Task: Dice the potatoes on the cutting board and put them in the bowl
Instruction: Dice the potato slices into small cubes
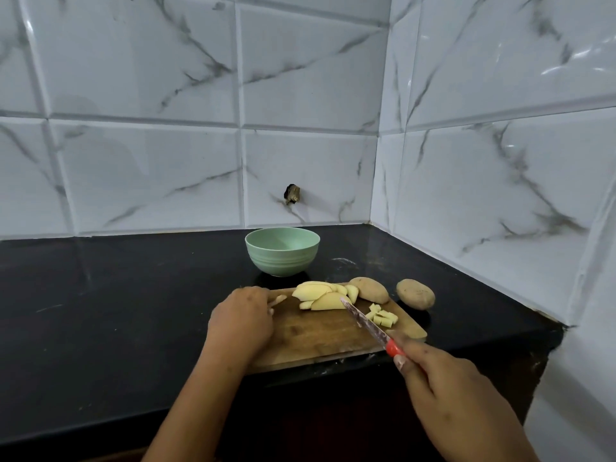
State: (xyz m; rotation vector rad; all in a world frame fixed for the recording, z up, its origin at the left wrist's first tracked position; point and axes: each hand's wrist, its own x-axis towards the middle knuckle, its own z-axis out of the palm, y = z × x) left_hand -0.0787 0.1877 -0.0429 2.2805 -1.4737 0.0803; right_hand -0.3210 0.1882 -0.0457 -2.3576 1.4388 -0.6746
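Head view. We record a right hand point(446, 388) with fingers wrapped tight around the red handle of a narrow-bladed knife point(365, 325). The blade slants across a rectangular wooden cutting board point(316, 338), its tip at the nearest of the pale potato slices point(316, 295). The left hand point(241, 316) rests on the board's left part, fingers curled under. A pale sliver point(278, 300) lies at its fingertips, and we cannot tell whether it is pinched. Small potato cubes point(381, 316) sit right of the blade. One unpeeled brown potato point(369, 290) lies on the board's far right corner. A second whole potato point(415, 294) lies beside the board on the black countertop point(100, 311). A round pale-green bowl point(282, 250) stands behind the board.
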